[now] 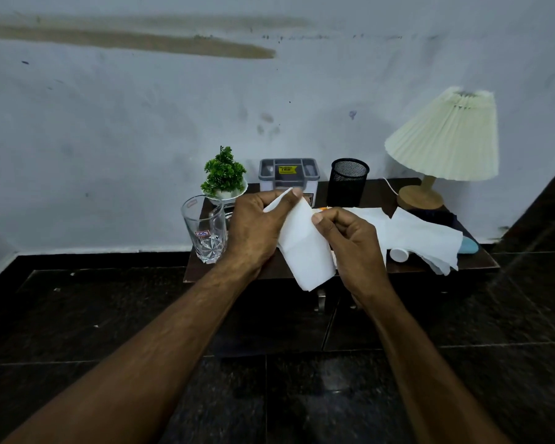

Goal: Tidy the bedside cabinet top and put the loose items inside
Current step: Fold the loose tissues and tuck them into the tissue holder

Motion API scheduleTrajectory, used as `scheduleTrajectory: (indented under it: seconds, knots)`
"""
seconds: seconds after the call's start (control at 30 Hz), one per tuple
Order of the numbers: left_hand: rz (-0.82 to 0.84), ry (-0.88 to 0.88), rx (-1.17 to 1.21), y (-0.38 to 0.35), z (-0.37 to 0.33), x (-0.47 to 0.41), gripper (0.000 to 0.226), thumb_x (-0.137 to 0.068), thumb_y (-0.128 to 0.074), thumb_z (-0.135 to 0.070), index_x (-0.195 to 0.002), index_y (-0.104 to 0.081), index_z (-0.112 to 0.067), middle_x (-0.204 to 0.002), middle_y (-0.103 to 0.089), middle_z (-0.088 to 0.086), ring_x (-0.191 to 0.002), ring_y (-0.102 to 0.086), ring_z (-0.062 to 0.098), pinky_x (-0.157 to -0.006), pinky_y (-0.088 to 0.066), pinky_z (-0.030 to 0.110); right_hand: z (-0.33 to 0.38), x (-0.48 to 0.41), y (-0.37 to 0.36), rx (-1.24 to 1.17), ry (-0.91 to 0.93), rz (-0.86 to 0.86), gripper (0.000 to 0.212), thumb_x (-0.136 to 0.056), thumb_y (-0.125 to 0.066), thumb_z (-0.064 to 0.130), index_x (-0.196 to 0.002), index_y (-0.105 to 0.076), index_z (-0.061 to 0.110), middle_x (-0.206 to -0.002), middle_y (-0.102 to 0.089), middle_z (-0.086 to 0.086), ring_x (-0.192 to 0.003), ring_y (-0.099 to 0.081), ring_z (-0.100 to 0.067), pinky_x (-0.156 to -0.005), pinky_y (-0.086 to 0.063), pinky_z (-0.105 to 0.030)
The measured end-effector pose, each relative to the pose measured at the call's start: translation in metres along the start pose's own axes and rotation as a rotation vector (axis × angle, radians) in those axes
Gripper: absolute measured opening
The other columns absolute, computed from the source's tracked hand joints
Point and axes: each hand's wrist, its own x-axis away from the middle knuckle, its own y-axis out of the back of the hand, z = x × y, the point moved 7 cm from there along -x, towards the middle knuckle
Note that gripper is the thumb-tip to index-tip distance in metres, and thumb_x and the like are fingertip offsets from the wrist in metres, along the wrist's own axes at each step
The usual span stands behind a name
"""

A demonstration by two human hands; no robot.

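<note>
Dark bedside cabinet top (381,189) against a stained pale wall, w/ clutter on it; we judge the tidy's barely begun. We hold one white tissue (305,248) over the front edge. Our left hand (257,229) pinches its top corner and our right hand (353,241) its right edge, prob. mid-fold. Just right lie more loose tissues (423,232), a small white cap (398,254) and a blue item (469,245), all left to do. Glass (205,229), plant (224,174), grey organiser (289,174), mesh cup (348,184) and lamp (445,139) stand round the edges. Nothing's inside yet, afaik.
</note>
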Motion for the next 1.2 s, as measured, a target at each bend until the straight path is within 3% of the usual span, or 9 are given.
scheduleTrajectory:
  seconds: [0.1, 0.3, 0.4, 0.53, 0.67, 0.8, 0.93, 1.07, 1.2]
  knots:
    - [0.019, -0.030, -0.035, -0.001, -0.001, 0.000, 0.020, -0.092, -0.078, -0.031, -0.079, -0.081, -0.017, -0.073, -0.077, -0.001, -0.063, -0.067, 0.007, -0.061, -0.054, 0.026, 0.005, -0.002, 0.000, -0.009, 0.002, 0.021, 0.031, -0.103, -0.062, 0.024, -0.089, -0.064, -0.003, -0.090, -0.070, -0.014, -0.082, -0.061, -0.015, -0.074, -0.048, -0.034]
    - [0.001, -0.084, -0.004, -0.001, -0.001, -0.004, 0.015, -0.084, -0.087, -0.020, -0.088, -0.081, -0.006, -0.085, -0.080, 0.005, -0.073, -0.072, 0.010, -0.067, -0.058, 0.027, 0.006, -0.005, -0.003, 0.000, 0.013, 0.078, 0.023, -0.103, -0.062, 0.021, -0.091, -0.065, 0.002, -0.087, -0.069, -0.005, -0.085, -0.062, -0.017, -0.080, -0.049, -0.039]
    - [-0.075, -0.118, 0.018, 0.004, -0.002, -0.005, 0.013, -0.085, -0.086, -0.024, -0.085, -0.081, -0.011, -0.081, -0.079, 0.002, -0.072, -0.070, 0.009, -0.065, -0.056, 0.027, 0.002, -0.001, -0.005, -0.050, -0.005, 0.079, 0.020, -0.103, -0.062, 0.018, -0.090, -0.066, 0.004, -0.091, -0.071, -0.007, -0.086, -0.065, -0.018, -0.080, -0.053, -0.036]
    - [-0.159, -0.159, -0.027, 0.013, -0.005, -0.005, 0.010, -0.087, -0.084, -0.029, -0.086, -0.081, -0.019, -0.078, -0.077, -0.007, -0.070, -0.068, 0.001, -0.063, -0.051, 0.017, -0.005, 0.004, -0.004, -0.007, -0.030, 0.058, 0.017, -0.101, -0.064, 0.019, -0.093, -0.069, 0.005, -0.090, -0.074, -0.004, -0.085, -0.067, -0.014, -0.080, -0.055, -0.034]
    - [-0.110, -0.195, -0.041, 0.012, -0.009, -0.007, 0.013, -0.089, -0.082, -0.026, -0.089, -0.080, -0.014, -0.080, -0.076, -0.004, -0.069, -0.065, 0.000, -0.061, -0.048, 0.014, -0.005, 0.003, -0.007, 0.010, -0.053, 0.072, 0.025, -0.105, -0.057, 0.025, -0.100, -0.070, 0.004, -0.101, -0.074, -0.014, -0.093, -0.070, -0.024, -0.086, -0.057, -0.047]
    - [-0.063, -0.245, -0.092, 0.009, -0.010, -0.005, 0.010, -0.091, -0.081, -0.026, -0.087, -0.079, -0.017, -0.078, -0.075, -0.007, -0.069, -0.065, -0.001, -0.062, -0.048, 0.013, 0.006, -0.003, -0.015, 0.012, -0.040, 0.132, 0.023, -0.106, -0.055, 0.026, -0.106, -0.071, 0.009, -0.103, -0.075, -0.006, -0.094, -0.070, -0.018, -0.081, -0.057, -0.032]
    - [-0.113, -0.250, -0.047, 0.012, -0.011, -0.006, 0.012, -0.092, -0.080, -0.027, -0.086, -0.078, -0.016, -0.076, -0.074, -0.005, -0.068, -0.064, 0.002, -0.060, -0.049, 0.017, 0.006, -0.002, -0.017, -0.003, -0.029, 0.132, 0.024, -0.106, -0.057, 0.024, -0.098, -0.066, 0.004, -0.089, -0.071, -0.004, -0.080, -0.066, -0.012, -0.067, -0.051, -0.025]
    - [-0.192, -0.251, -0.007, 0.018, -0.011, -0.006, 0.014, -0.092, -0.080, -0.026, -0.085, -0.077, -0.014, -0.076, -0.073, -0.006, -0.068, -0.064, 0.002, -0.061, -0.052, 0.020, -0.004, 0.006, -0.014, 0.001, -0.030, 0.105, 0.026, -0.106, -0.056, 0.025, -0.096, -0.065, 0.002, -0.092, -0.070, -0.008, -0.083, -0.065, -0.013, -0.066, -0.051, -0.023]
    - [-0.193, -0.258, -0.035, 0.016, -0.008, -0.006, 0.015, -0.092, -0.079, -0.030, -0.086, -0.077, -0.016, -0.078, -0.074, -0.005, -0.071, -0.065, 0.005, -0.063, -0.053, 0.024, -0.005, 0.008, -0.015, -0.043, -0.075, 0.069, 0.024, -0.108, -0.051, 0.024, -0.096, -0.066, 0.008, -0.088, -0.068, 0.003, -0.079, -0.063, -0.005, -0.062, -0.049, -0.018]
